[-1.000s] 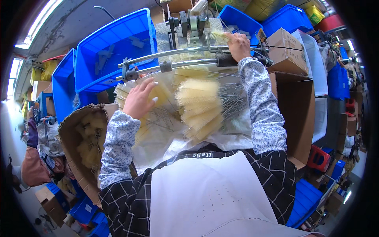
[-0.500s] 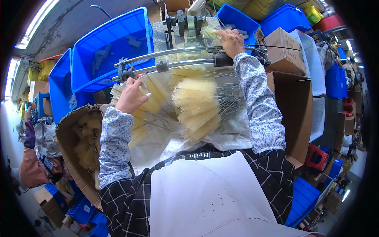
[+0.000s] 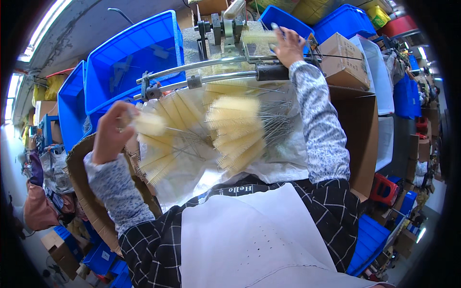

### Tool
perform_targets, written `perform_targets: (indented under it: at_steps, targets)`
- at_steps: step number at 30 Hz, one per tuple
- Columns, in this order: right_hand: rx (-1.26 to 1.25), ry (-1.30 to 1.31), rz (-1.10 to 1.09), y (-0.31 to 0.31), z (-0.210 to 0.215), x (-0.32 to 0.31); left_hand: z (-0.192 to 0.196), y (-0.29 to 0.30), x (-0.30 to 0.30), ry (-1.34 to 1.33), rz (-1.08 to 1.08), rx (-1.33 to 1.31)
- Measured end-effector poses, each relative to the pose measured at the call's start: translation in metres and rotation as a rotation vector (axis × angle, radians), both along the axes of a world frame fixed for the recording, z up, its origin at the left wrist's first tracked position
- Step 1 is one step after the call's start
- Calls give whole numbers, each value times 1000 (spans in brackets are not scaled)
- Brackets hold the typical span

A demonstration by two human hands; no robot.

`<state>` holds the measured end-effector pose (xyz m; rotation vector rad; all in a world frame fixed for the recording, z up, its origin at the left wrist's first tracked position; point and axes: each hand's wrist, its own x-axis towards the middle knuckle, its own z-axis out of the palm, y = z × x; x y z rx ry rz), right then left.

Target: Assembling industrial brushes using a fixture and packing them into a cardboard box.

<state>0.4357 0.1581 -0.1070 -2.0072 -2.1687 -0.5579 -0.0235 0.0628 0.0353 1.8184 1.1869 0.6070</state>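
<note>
My left hand (image 3: 111, 130) is raised over the cardboard box at the left, slightly smeared by motion, its fingertips closed on one end of a cream bristle brush (image 3: 150, 124). Up by the bench machine (image 3: 230, 34), my right hand (image 3: 289, 47) has its fingers apart and holds nothing. Just left of those fingers, another cream brush (image 3: 260, 37) lies sideways at the machine. Below the metal rails (image 3: 216, 70), a pile of cream brushes (image 3: 235, 127) with thin wire stems rests on white plastic sheeting (image 3: 192, 185). More brushes (image 3: 177, 111) fan out left of that pile.
Blue bins (image 3: 134, 60) stand at the far left, and others (image 3: 343, 21) at the far right. An open cardboard box (image 3: 89, 185) is beside my left arm. A deeper carton (image 3: 355, 144) stands at my right, with a closed carton (image 3: 343, 62) behind it.
My left hand has moved left and away from the rails, with a brush in its fingers. My right hand's fingers have spread off the brush at the machine, which now lies more level.
</note>
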Motion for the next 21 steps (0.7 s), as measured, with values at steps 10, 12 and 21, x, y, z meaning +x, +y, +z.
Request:
perform_targets:
  at_steps: [10, 12, 21]
  targets:
    - [12, 495, -148, -8, -10, 3, 33, -4, -58, -549, 482, 441]
    - [27, 481, -125, -6, -10, -15, 33, -2, -61, -768, 387, 487]
    - [3, 405, -148, 4, -6, -101, 30, 18, -12, -858, 288, 336]
